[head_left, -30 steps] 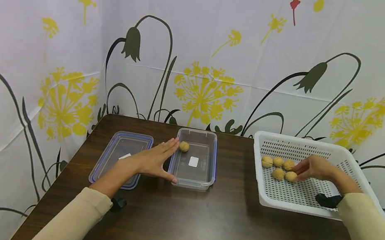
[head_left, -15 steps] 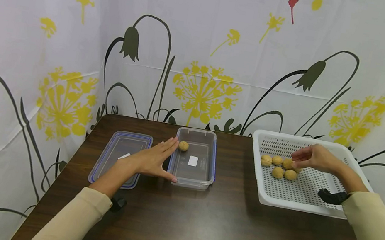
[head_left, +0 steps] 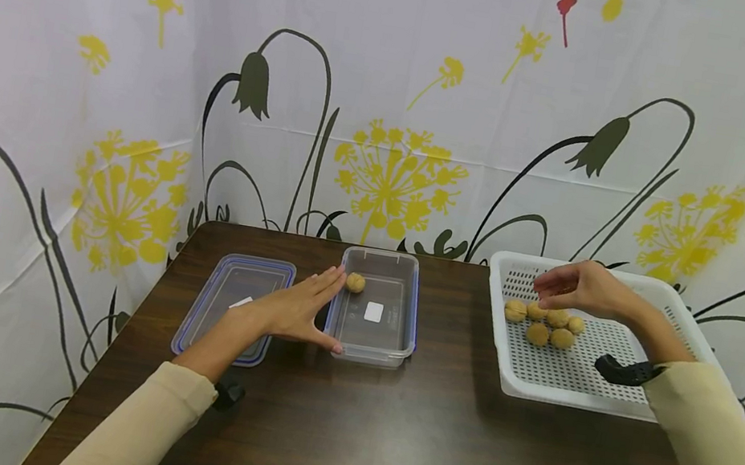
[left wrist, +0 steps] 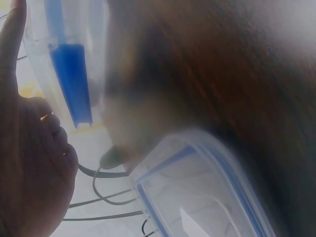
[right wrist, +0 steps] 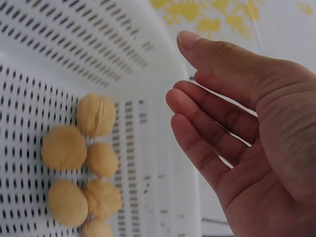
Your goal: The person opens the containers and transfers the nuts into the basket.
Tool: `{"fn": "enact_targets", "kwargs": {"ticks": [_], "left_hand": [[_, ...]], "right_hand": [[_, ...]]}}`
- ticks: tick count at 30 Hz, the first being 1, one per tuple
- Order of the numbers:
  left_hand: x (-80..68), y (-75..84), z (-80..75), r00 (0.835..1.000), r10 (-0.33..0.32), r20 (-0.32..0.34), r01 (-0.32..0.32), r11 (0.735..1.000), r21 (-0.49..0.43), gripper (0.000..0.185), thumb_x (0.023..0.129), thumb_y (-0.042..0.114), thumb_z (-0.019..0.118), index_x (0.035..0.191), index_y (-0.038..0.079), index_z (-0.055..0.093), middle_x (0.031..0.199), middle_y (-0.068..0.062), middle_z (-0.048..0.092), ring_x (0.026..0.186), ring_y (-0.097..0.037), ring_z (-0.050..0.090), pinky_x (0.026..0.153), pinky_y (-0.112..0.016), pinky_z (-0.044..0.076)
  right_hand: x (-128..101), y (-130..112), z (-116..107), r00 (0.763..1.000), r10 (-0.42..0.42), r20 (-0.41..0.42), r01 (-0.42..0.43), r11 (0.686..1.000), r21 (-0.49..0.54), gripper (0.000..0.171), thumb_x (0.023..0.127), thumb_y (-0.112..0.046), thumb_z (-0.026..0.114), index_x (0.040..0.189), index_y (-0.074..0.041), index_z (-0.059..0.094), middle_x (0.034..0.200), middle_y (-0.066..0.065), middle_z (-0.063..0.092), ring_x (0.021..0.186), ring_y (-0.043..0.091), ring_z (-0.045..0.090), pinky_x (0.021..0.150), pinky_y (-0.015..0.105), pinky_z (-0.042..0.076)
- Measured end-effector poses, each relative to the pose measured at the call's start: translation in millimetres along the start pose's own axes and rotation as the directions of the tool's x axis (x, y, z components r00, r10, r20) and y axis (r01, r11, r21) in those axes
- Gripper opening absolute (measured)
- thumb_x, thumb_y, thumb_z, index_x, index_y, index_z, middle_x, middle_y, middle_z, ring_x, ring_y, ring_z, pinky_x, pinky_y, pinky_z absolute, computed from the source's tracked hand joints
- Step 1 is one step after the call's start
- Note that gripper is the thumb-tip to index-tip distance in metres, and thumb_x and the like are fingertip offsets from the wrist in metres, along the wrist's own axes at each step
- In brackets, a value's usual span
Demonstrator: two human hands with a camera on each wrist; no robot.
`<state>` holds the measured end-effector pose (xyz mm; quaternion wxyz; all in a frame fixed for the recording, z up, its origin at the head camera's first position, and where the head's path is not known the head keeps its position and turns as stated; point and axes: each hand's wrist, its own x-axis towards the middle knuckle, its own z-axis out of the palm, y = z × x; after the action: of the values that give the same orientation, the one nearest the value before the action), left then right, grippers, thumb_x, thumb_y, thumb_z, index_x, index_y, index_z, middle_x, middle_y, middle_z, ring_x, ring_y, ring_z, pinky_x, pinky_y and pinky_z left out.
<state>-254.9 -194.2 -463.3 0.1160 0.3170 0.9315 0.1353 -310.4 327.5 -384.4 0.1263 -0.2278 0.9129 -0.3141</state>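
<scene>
Tan walnuts (head_left: 544, 325) lying just under right hand (head_left: 579, 288), fingers loose, holding nothing; left hand (head_left: 290, 309) flat, bracing container (head_left: 376, 310); picking step, next likely needing pinch.

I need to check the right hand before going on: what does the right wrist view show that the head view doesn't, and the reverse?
Right wrist only: the right hand's bare palm, fingers relaxed, holding nothing.
Head only: the left hand flat against the clear box, one walnut inside, the lid beside it.
Both: the white basket with its loose walnuts.
</scene>
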Motion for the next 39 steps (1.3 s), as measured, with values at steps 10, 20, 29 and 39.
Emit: {"fn": "enact_targets", "kwargs": {"ticks": [10,20,29,39], "left_hand": [[0.4,0.9,-0.6,1.000,0.000,-0.001,0.000,1.000,0.006,0.130,0.085,0.067,0.079,0.168,-0.003,0.007,0.177,-0.020,0.000,0.164,-0.034,0.004,0.132,-0.052,0.011],[0.0,0.7,-0.2,1.000,0.005,-0.002,-0.005,1.000,-0.004,0.130,0.085,0.067,0.079,0.168,-0.004,0.007,0.177,-0.021,0.001,0.164,-0.035,0.005,0.132,-0.053,0.012],[-0.6,2.9,-1.8,1.000,0.005,0.002,-0.005,1.000,-0.006,0.130,0.085,0.067,0.079,0.168,-0.003,0.007,0.177,-0.021,0.001,0.164,-0.035,0.006,0.132,-0.053,0.012],[-0.5,1.8,-1.6,1.000,0.011,-0.004,-0.011,1.000,0.006,0.130,0.085,0.067,0.079,0.168,-0.004,0.009,0.177,-0.021,0.002,0.164,-0.035,0.006,0.132,-0.054,0.012]], "right_hand": [[18,-37,11,0.995,-0.093,0.043,0.091,0.994,0.053,0.043,0.089,-0.016,0.088,0.125,0.004,0.074,0.119,0.020,0.077,0.100,0.018,0.076,0.085,0.022,0.061],[44,-68,33,0.980,-0.195,0.035,0.193,0.979,0.058,0.039,0.089,-0.012,0.088,0.122,0.003,0.076,0.110,0.014,0.080,0.097,0.020,0.077,0.086,0.026,0.063],[69,-93,60,0.967,-0.245,0.068,0.238,0.967,0.096,0.039,0.090,-0.012,0.087,0.123,0.004,0.075,0.109,0.013,0.080,0.099,0.024,0.078,0.084,0.028,0.063],[104,-112,90,0.957,-0.287,0.047,0.280,0.953,0.118,0.039,0.090,-0.011,0.085,0.123,0.007,0.074,0.113,0.022,0.078,0.101,0.028,0.078,0.090,0.035,0.063]]}}
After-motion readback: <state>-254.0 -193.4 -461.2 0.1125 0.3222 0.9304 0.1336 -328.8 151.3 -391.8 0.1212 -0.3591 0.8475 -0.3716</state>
